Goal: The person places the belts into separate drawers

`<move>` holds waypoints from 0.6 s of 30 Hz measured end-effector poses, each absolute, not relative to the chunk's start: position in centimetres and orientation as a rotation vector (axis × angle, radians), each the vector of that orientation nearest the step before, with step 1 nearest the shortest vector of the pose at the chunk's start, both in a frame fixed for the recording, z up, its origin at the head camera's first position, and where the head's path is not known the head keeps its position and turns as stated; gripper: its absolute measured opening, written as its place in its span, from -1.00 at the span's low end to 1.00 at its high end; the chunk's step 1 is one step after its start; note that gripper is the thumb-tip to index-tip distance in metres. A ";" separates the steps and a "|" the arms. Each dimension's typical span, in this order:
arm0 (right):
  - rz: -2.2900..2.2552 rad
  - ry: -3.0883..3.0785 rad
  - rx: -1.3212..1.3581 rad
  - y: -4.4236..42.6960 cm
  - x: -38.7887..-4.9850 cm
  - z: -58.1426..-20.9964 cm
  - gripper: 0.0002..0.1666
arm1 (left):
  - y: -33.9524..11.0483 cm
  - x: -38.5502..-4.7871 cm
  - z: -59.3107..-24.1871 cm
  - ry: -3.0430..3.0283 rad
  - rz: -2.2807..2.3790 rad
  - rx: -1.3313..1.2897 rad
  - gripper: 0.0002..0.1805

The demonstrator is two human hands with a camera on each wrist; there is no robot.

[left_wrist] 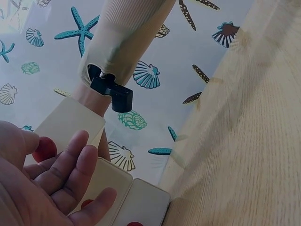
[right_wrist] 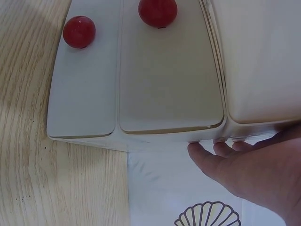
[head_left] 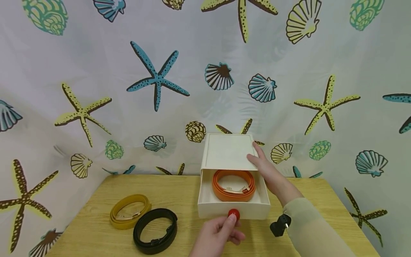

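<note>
A small white drawer chest (head_left: pixel 228 151) stands at the back of the wooden table. Its top drawer (head_left: pixel 212 211) is pulled out, and a coiled orange belt (head_left: pixel 236 197) with a metal buckle lies inside. My left hand (head_left: pixel 218 232) pinches the red knob (left_wrist: pixel 45 149) on that drawer between thumb and index finger, the other fingers loosely bent. Against the chest's right side and top edge rests my right hand (head_left: pixel 264 166), its fingers fairly straight along the wall. In the right wrist view, two lower drawers show, each with a red knob (right_wrist: pixel 158 10).
Left of the chest, a coiled mustard-yellow belt (head_left: pixel 123 224) and a coiled black belt (head_left: pixel 139 233) lie on the wooden table (head_left: pixel 96 207). Behind hangs a white cloth (head_left: pixel 192 46) printed with starfish and shells. A black device (head_left: pixel 280 225) sits at my right cuff.
</note>
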State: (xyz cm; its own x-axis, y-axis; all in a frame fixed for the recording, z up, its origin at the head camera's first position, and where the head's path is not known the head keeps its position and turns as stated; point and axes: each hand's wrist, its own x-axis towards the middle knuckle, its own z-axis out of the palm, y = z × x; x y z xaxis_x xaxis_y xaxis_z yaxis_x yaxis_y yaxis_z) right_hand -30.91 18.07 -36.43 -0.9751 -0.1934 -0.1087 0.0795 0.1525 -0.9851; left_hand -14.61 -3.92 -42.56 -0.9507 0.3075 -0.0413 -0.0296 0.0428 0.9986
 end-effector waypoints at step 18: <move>-1.906 2.194 -0.110 18.2 -30.8 -36.2 -0.08 | -3.3 -15.7 -42.5 2.101 2.045 0.290 -0.49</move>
